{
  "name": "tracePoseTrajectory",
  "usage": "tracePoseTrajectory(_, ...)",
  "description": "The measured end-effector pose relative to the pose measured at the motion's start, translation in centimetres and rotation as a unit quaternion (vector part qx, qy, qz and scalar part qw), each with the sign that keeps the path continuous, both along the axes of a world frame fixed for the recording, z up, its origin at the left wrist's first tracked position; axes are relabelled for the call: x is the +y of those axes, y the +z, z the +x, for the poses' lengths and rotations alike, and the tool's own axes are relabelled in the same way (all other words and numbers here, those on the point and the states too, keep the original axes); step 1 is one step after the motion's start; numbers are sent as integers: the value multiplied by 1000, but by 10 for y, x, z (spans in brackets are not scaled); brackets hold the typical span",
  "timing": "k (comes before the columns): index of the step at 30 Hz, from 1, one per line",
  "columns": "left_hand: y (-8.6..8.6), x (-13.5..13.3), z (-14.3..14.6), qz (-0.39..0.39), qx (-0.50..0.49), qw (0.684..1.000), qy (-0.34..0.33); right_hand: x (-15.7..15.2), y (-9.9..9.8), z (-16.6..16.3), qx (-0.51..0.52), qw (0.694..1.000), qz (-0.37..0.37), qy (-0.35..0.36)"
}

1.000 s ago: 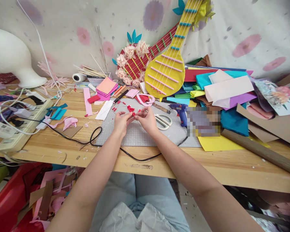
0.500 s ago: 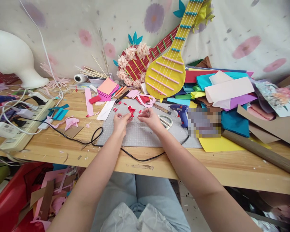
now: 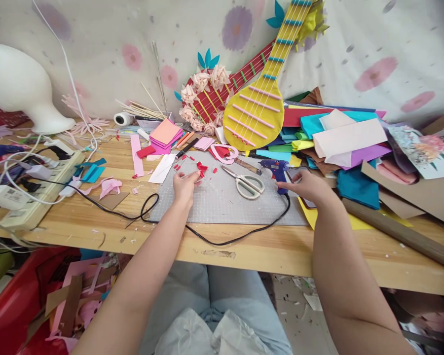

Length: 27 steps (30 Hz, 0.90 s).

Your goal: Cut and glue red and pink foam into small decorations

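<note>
My left hand (image 3: 185, 185) rests on the grey cutting mat (image 3: 222, 203), fingers pinched shut on something too small to make out, right beside several red paper scraps (image 3: 201, 168). My right hand (image 3: 304, 186) is out to the right of the mat with its fingers loosely stretched, fingertips at the handle of the blue glue gun (image 3: 275, 167). It holds nothing. White-handled scissors (image 3: 247, 183) lie shut on the mat between the two hands.
The glue gun's black cable (image 3: 207, 240) loops along the mat's front edge. A power strip with plugs (image 3: 33, 197) sits at left, a white foam head (image 3: 18, 88) behind it. A yellow paper guitar (image 3: 253, 111), coloured paper sheets (image 3: 340, 133) and a cardboard tube (image 3: 399, 231) lie to the right.
My right hand has left the red scraps by the left hand and swung right to the glue gun. The left hand stayed put on the mat.
</note>
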<state>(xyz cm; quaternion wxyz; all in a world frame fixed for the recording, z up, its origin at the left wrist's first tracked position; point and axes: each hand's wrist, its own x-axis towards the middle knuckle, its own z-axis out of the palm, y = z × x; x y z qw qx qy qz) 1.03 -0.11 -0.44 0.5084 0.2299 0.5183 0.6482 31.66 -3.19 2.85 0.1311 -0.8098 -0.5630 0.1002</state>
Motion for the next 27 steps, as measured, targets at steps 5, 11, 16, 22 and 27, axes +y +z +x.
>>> tracePoseTrajectory(5,-2,-1,0,8,43,999,-30,26,-30,-15,29,992,125,9)
tracePoseTrajectory(11,-5,-1,1,14,78,994,-70,30,-29,-29,110,974,192,-49)
tracePoseTrajectory(16,-9,2,1,26,81,995,-62,14,2,-62,314,922,221,58)
tracePoseTrajectory(22,-9,3,2,29,68,996,-46,9,1,-117,277,926,148,209)
tracePoseTrajectory(27,-11,4,2,41,69,996,-39,8,-18,-129,228,927,154,254)
